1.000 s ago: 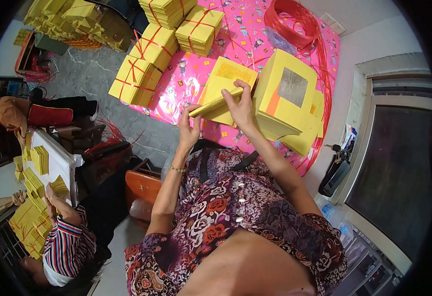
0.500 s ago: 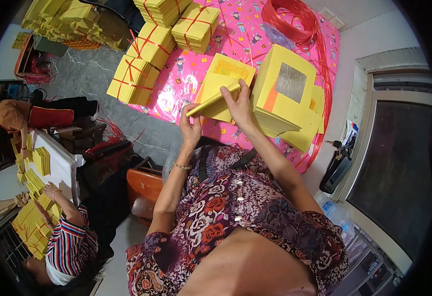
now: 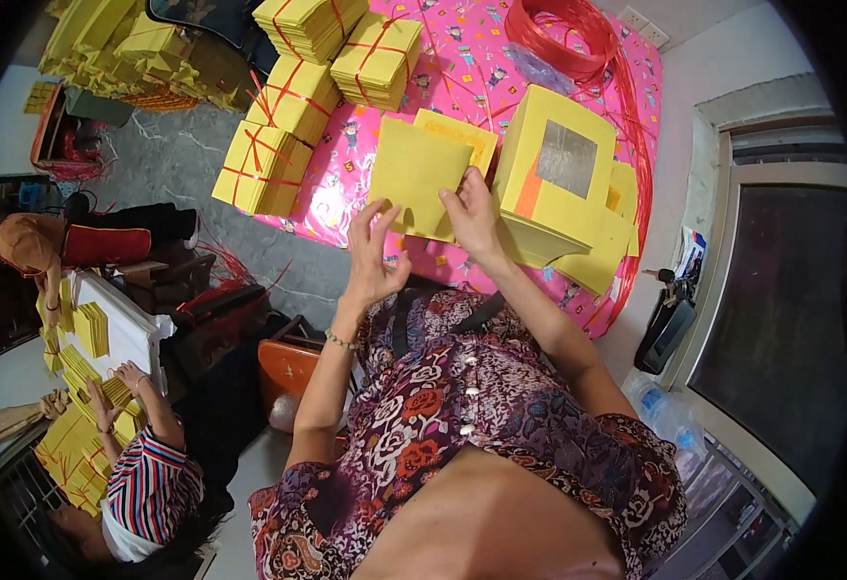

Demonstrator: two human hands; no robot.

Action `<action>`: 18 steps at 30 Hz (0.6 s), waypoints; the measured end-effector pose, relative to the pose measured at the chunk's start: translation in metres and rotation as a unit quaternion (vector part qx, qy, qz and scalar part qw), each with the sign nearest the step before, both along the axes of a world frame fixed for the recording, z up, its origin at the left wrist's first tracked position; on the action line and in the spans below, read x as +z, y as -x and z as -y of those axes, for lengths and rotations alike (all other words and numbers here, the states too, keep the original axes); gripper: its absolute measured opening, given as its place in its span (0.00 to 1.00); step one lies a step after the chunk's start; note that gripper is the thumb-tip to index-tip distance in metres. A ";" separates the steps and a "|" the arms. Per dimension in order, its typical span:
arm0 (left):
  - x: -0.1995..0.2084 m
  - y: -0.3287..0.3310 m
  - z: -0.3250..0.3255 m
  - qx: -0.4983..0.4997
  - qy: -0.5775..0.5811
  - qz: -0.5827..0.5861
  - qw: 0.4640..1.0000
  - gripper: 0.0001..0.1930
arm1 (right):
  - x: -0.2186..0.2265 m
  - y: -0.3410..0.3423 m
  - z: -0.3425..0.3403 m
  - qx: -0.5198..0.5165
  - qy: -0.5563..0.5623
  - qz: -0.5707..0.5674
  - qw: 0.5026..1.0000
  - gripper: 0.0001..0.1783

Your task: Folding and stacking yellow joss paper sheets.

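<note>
- I see the left hand (image 3: 373,269) raised at the near edge of the table, wrist straight, fingers curved away from the body and the thumb standing apart from them; a beaded bracelet (image 3: 341,341) circles its wrist.
- I have the right hand (image 3: 474,220) reaching in from the lower right, thumb laid across the paper's face and fingers bent round its edge.
- Just beyond the right hand's outer side I have a tall yellow stack (image 3: 510,174) with a silvery square (image 3: 566,159) on top, crowding that side.
- Further off lie bundles (image 3: 295,101) tied with red strips, a coil of red ribbon (image 3: 570,43) and a crumpled clear bag (image 3: 539,70), all on a pink patterned cloth (image 3: 346,159).
- Away to the left, a co-worker in a striped shirt (image 3: 157,488) handles yellow paper at a white table (image 3: 138,333).
- The yellow paper square (image 3: 418,169) lies ahead of both hands, overlapping a printed sheet (image 3: 462,135); the right hand pinches its right edge.
- Its lower left corner is just beside the left fingertips; from this angle I can't tell whether they touch.
</note>
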State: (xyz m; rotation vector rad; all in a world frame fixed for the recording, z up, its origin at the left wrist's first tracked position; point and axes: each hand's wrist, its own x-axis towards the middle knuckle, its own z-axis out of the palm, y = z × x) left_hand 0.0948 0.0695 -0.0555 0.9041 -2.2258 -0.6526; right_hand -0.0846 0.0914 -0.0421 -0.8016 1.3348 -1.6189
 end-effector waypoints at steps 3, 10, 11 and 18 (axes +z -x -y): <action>-0.006 0.004 0.012 0.067 -0.045 -0.100 0.992 0.41 | -0.013 0.006 0.001 0.012 0.048 -0.097 0.994 0.12; -0.020 0.025 0.046 -0.035 -0.298 -0.257 0.919 0.29 | -0.030 0.014 -0.007 0.070 0.008 -0.224 0.972 0.13; -0.024 0.028 0.042 -0.013 -0.293 -0.286 0.912 0.21 | -0.030 0.015 -0.008 0.064 0.008 -0.245 0.967 0.14; -0.031 0.027 0.041 -0.025 -0.288 -0.278 0.916 0.17 | 0.005 0.009 -0.003 0.025 0.067 -0.182 0.981 0.19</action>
